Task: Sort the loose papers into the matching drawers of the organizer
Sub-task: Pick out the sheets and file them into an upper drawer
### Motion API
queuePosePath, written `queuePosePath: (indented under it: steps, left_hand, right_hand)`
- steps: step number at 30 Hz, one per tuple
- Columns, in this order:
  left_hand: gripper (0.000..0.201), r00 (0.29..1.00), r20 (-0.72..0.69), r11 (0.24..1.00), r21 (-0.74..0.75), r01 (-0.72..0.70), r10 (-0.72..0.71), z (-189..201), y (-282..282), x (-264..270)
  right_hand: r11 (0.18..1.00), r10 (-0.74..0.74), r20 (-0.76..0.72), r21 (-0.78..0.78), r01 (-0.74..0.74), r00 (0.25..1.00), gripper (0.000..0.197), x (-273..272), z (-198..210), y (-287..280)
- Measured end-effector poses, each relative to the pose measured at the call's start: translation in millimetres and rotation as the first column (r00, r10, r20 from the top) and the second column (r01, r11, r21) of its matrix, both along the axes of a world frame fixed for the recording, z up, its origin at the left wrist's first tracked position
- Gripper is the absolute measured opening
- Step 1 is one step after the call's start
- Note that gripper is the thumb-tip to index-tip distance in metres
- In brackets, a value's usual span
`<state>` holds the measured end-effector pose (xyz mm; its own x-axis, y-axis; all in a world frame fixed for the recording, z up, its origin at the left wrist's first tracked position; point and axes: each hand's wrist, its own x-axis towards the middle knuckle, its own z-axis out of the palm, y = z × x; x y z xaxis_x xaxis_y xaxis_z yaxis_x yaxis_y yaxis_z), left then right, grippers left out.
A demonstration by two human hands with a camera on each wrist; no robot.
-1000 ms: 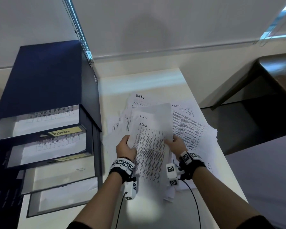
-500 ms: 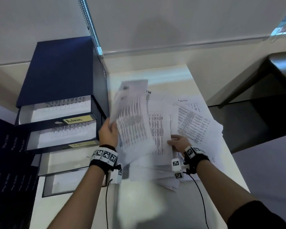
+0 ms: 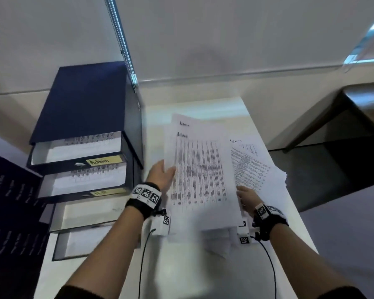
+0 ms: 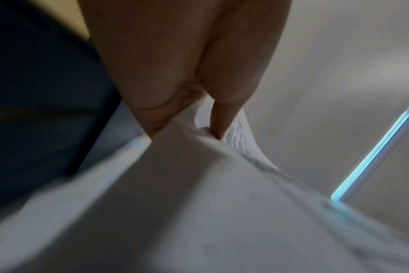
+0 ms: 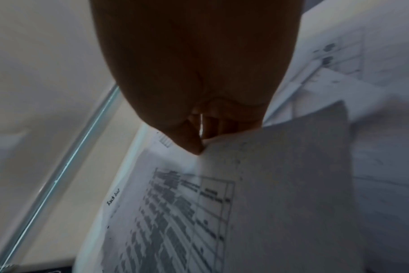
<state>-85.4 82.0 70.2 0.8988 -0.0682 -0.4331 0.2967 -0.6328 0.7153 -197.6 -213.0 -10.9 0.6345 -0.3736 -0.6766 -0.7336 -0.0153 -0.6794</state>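
Observation:
A few printed sheets headed "Admin" (image 3: pixel 200 173) are held up over the loose paper pile (image 3: pixel 255 165) on the white table (image 3: pixel 181 266). My left hand (image 3: pixel 161 175) pinches their left edge; the left wrist view shows this hand (image 4: pixel 185 127) with thumb and fingers closed on the paper (image 4: pixel 199 184). My right hand (image 3: pixel 245 197) grips their lower right edge, and in the right wrist view it (image 5: pixel 199 140) pinches a sheet (image 5: pixel 280 184). The dark blue organizer (image 3: pixel 82 100) stands left. Its top drawer (image 3: pixel 78 152), labelled "Admin" (image 3: pixel 99 161), is pulled out and holds paper.
Below the top drawer, a second drawer (image 3: pixel 84 182) holds paper, and two lower drawers (image 3: pixel 84 212) (image 3: pixel 82 242) also stand pulled out. A dark blue panel (image 3: pixel 7 212) lies far left. A dark table (image 3: pixel 354 117) stands right, past the white table's edge.
The left hand, which had swung the sheets up toward the organizer, has brought them back over the pile. The right hand has left the pile and taken their right edge.

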Motion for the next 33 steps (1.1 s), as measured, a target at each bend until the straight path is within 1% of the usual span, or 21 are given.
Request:
queuePosePath:
  steps: [1, 3, 5, 6, 8, 10, 11, 13, 15, 17, 18, 20, 22, 23, 24, 25, 27, 28, 30, 31, 33]
  left_hand:
    - [0.055, 0.996, -0.08, 1.0, 0.011, 0.027, -0.026, -23.8, -7.4, -13.6]
    - [0.048, 0.986, -0.157, 0.998, 0.022, 0.062, -0.058, -58.4, -21.0, -38.4]
    - [0.042, 0.989, -0.143, 0.998, 0.055, 0.032, -0.024, -76.9, -32.8, -54.9]
    - [0.041, 0.992, -0.123, 0.998, 0.066, 0.013, -0.005, -82.1, -36.3, -59.0]
    - [0.046, 0.991, -0.135, 0.998, 0.067, -0.015, 0.024, -82.7, -41.0, -58.5]
    - [0.056, 0.989, -0.146, 0.997, 0.073, -0.028, 0.038, -82.0, -42.4, -48.0]
    - [0.058, 0.989, -0.141, 0.996, 0.079, -0.035, 0.045, -79.4, -43.0, -41.9]
    - [0.06, 0.992, -0.113, 0.996, 0.07, -0.047, 0.055, -79.4, -43.4, -29.7]
    - [0.06, 0.988, -0.146, 0.998, 0.044, -0.05, 0.055, -75.3, -43.7, -25.7]
    - [0.058, 0.986, -0.155, 0.998, 0.023, -0.061, 0.064, -71.9, -40.9, -26.9]
    - [0.057, 0.989, -0.123, 0.997, 0.005, -0.083, 0.083, -68.4, -39.4, -28.2]
    - [0.065, 0.984, -0.028, 0.971, -0.16, -0.179, 0.177, -54.2, -34.2, -24.9]
    - [0.088, 0.951, -0.023, 0.85, -0.444, -0.285, 0.307, -26.8, -28.0, -9.2]
    - [0.101, 0.947, -0.021, 0.786, -0.553, -0.278, 0.32, -9.5, -25.2, 2.4]
    - [0.111, 0.957, -0.002, 0.756, -0.613, -0.229, 0.289, 9.8, -23.2, 13.2]
    - [0.111, 0.97, 0.048, 0.75, -0.643, -0.153, 0.239, 27.4, -20.8, 25.7]
    - [0.079, 0.972, 0.186, 0.786, -0.618, 0.0, 0.146, 66.8, -21.4, 44.4]
    - [0.06, 0.957, 0.257, 0.812, -0.582, 0.044, 0.132, 82.1, -23.1, 51.5]
    - [0.046, 0.929, 0.349, 0.857, -0.51, 0.077, 0.124, 102.4, -26.3, 54.8]
    - [0.04, 0.925, 0.364, 0.869, -0.486, 0.093, 0.105, 104.0, -28.1, 53.4]
    - [0.022, 0.942, 0.336, 0.879, -0.454, 0.143, 0.02, 92.2, -32.7, 44.4]
  right_hand:
    - [0.995, -0.055, 0.002, 0.083, 0.055, 0.998, 0.021, -5.3, 6.8, 6.8]
    - [0.971, -0.077, -0.035, 0.225, 0.082, 0.996, 0.047, -11.4, 13.1, 21.1]
    - [0.978, 0.065, -0.028, 0.2, -0.058, 0.998, 0.073, -11.3, 12.7, 29.5]
    - [0.979, 0.163, -0.012, 0.122, -0.161, 0.987, 0.077, -10.3, 14.1, 31.2]
    - [0.972, 0.232, 0.057, 0.036, -0.234, 0.971, 0.085, -4.3, 13.9, 34.8]
    - [0.968, 0.14, 0.035, 0.207, -0.144, 0.99, 0.112, 4.3, 20.8, 37.4]
    - [0.953, 0.111, 0.028, 0.28, -0.114, 0.993, 0.114, 8.1, 23.5, 38.1]
    - [0.953, 0.203, 0.055, 0.217, -0.21, 0.978, 0.098, 18.6, 32.4, 39.5]
    - [0.926, 0.369, 0.005, -0.084, -0.367, 0.929, 0.067, 27.2, 31.1, 40.8]
    - [0.873, 0.404, -0.023, -0.29, -0.393, 0.914, 0.04, 34.4, 34.2, 44.6]
    - [0.869, 0.395, 0.011, -0.328, -0.37, 0.919, 0.032, 36.0, 40.6, 45.6]
    - [0.914, 0.333, 0.185, -0.305, -0.268, 0.925, 0.02, 43.0, 63.1, 43.4]
    - [0.955, 0.251, 0.393, -0.251, -0.159, 0.885, 0.02, 52.0, 100.1, 38.6]
    - [0.965, 0.217, 0.471, -0.235, -0.116, 0.855, 0.022, 57.5, 118.7, 35.8]
    - [0.971, 0.2, 0.539, -0.218, -0.093, 0.818, 0.022, 60.3, 140.5, 34.6]
    - [0.975, 0.189, 0.584, -0.21, -0.078, 0.789, 0.024, 64.4, 159.7, 32.8]
    - [0.977, 0.17, 0.648, -0.211, -0.039, 0.743, 0.038, 73.7, 185.8, 28.2]
    - [0.977, 0.163, 0.666, -0.212, -0.024, 0.728, 0.037, 77.4, 193.9, 26.9]
    - [0.972, 0.186, 0.677, -0.231, -0.034, 0.712, 0.017, 83.1, 192.8, 24.9]
    - [0.97, 0.198, 0.657, -0.24, -0.048, 0.727, 0.01, 84.3, 181.7, 22.4]
    - [0.974, 0.184, 0.595, -0.218, -0.063, 0.783, 0.029, 80.2, 152.2, 21.0]
